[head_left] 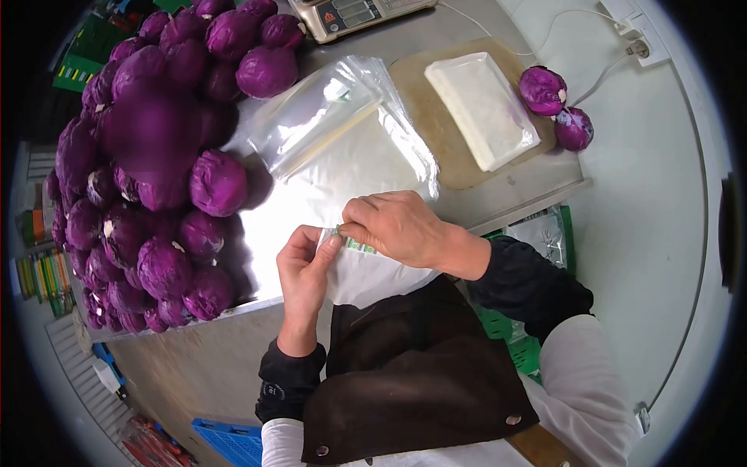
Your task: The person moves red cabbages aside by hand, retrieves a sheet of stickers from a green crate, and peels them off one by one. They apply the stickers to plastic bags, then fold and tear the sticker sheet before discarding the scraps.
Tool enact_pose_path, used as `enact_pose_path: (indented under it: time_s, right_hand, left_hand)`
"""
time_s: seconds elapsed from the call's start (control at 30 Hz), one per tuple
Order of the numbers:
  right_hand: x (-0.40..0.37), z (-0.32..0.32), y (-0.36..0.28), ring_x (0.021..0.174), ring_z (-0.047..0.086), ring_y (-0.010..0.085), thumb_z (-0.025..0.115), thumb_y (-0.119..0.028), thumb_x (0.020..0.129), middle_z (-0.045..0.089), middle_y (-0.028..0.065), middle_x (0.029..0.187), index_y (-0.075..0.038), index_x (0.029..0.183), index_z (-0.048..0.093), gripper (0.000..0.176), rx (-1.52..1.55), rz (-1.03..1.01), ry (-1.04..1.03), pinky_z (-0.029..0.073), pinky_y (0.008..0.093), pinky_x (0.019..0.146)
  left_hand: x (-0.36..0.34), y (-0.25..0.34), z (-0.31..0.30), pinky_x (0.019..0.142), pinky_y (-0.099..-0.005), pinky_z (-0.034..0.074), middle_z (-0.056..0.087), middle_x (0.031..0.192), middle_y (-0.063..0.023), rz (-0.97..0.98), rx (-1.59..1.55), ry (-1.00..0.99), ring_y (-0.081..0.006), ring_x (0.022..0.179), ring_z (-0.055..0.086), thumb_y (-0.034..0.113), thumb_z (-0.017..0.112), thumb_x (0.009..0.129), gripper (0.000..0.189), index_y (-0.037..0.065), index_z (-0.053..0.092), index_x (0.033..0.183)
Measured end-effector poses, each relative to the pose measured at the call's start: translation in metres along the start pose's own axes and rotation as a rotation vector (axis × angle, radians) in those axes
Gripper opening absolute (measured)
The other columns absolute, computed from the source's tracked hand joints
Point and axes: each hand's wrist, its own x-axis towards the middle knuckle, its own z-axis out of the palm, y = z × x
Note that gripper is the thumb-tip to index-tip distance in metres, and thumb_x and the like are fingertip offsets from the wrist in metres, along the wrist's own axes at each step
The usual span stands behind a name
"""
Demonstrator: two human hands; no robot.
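In front of the dark apron, my left hand (pixel 302 268) pinches the left edge of a white sticker sheet (pixel 359 279) between thumb and fingers. Small green-and-white labels show in a row along the sheet's top. My right hand (pixel 401 229) is closed over that top edge, its thumb and forefinger pinched together at the labels. Whether a label is lifted between those fingertips is hidden. Just beyond both hands lies a stack of clear plastic bags (pixel 342 132) on the shiny metal table (pixel 268 226).
Many purple cabbages (pixel 165 267) are heaped on the left. A flat stack wrapped in clear film (pixel 482 109) lies on a brown board (pixel 420 93) to the right, near two smaller cabbages (pixel 543 89). A scale (pixel 354 15) stands at the back, with cables by the wall socket (pixel 638 48).
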Motion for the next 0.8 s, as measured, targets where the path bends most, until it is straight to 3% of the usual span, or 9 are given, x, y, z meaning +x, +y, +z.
enact_pose_path:
  time_s: [0.27,0.37,0.47,0.5,0.57,0.63,0.67,0.73,0.8]
  right_hand:
    - [-0.015,0.016,0.006,0.060,0.059,0.0253,0.062,-0.015,0.080,0.056,0.0079,0.068,-0.006,0.080,0.053,0.013,-0.059,-0.098,0.179,0.045,0.0342,0.053]
    - [-0.014,0.004,0.011,0.059,0.057,0.0251,0.056,-0.017,0.086,0.053,0.0111,0.067,-0.004,0.084,0.054,0.014,0.146,0.310,0.219,0.043,0.0331,0.052]
    - [-0.014,0.010,0.037,0.053,0.052,0.0164,0.053,-0.017,0.089,0.053,0.0074,0.064,-0.002,0.087,0.055,0.015,0.280,0.337,0.295,0.042,0.0300,0.051]
    - [-0.020,0.008,0.051,0.052,0.050,0.0124,0.052,-0.018,0.090,0.051,0.0047,0.062,-0.002,0.087,0.056,0.016,0.412,0.454,0.306,0.041,0.0281,0.050]
    - [-0.025,0.000,0.060,0.053,0.047,0.0069,0.052,-0.020,0.091,0.050,0.0000,0.061,-0.001,0.088,0.056,0.020,0.550,0.633,0.288,0.039,0.0244,0.048]
    - [-0.028,0.002,0.060,0.053,0.048,0.0056,0.052,-0.022,0.092,0.049,-0.0017,0.062,-0.001,0.086,0.056,0.022,0.554,0.699,0.244,0.038,0.0219,0.045]
    - [-0.030,0.007,0.064,0.052,0.049,0.0058,0.051,-0.022,0.092,0.048,-0.0014,0.062,-0.002,0.086,0.056,0.022,0.552,0.702,0.215,0.037,0.0212,0.044]
    - [-0.026,0.012,0.057,0.050,0.050,0.0061,0.051,-0.023,0.092,0.050,-0.0015,0.064,-0.003,0.085,0.056,0.022,0.588,0.765,0.085,0.034,0.0200,0.043]
    - [-0.021,0.022,0.054,0.049,0.051,0.0064,0.051,-0.024,0.092,0.051,-0.0017,0.065,-0.004,0.084,0.055,0.022,0.584,0.747,0.011,0.033,0.0195,0.043]
  left_hand:
    - [-0.033,-0.012,-0.008,0.073,-0.0212,0.044,0.062,0.084,-0.0020,-0.174,0.016,0.002,-0.0085,0.075,0.055,0.000,0.069,0.074,0.019,0.000,0.060,0.091]
    - [-0.054,-0.029,-0.044,0.074,-0.0218,0.044,0.062,0.089,-0.0030,-0.337,0.036,-0.039,-0.0095,0.080,0.056,-0.001,0.068,0.072,0.019,0.001,0.060,0.090]
    - [-0.091,-0.086,-0.114,0.075,-0.0235,0.044,0.062,0.091,-0.0042,-0.390,-0.027,-0.126,-0.0129,0.084,0.056,-0.002,0.060,0.071,0.016,0.002,0.060,0.087]
    - [-0.111,-0.106,-0.137,0.075,-0.0239,0.044,0.061,0.091,-0.0045,-0.391,-0.105,-0.161,-0.0143,0.083,0.057,-0.003,0.059,0.071,0.017,0.002,0.060,0.087]
    - [-0.167,-0.157,-0.180,0.076,-0.0297,0.048,0.062,0.091,-0.0107,-0.689,-0.243,0.101,-0.0209,0.083,0.060,-0.003,0.054,0.075,0.021,-0.001,0.059,0.095]
    - [-0.211,-0.191,-0.194,0.073,-0.0331,0.050,0.061,0.089,-0.0115,-0.746,-0.219,0.428,-0.0238,0.085,0.060,0.002,0.054,0.079,0.023,-0.003,0.057,0.101]
    - [-0.232,-0.218,-0.210,0.073,-0.0331,0.050,0.061,0.089,-0.0115,-0.733,-0.238,0.479,-0.0238,0.085,0.060,0.002,0.054,0.079,0.023,-0.003,0.057,0.101]
    - [-0.279,-0.278,-0.252,0.072,-0.0353,0.051,0.061,0.092,-0.0120,-0.523,-0.361,0.991,-0.0251,0.085,0.060,0.004,0.055,0.082,0.025,-0.004,0.055,0.105]
    - [-0.297,-0.319,-0.283,0.073,-0.0361,0.050,0.059,0.092,-0.0125,-0.408,-0.161,1.147,-0.0246,0.082,0.059,-0.007,0.054,0.079,0.029,-0.007,0.050,0.108]
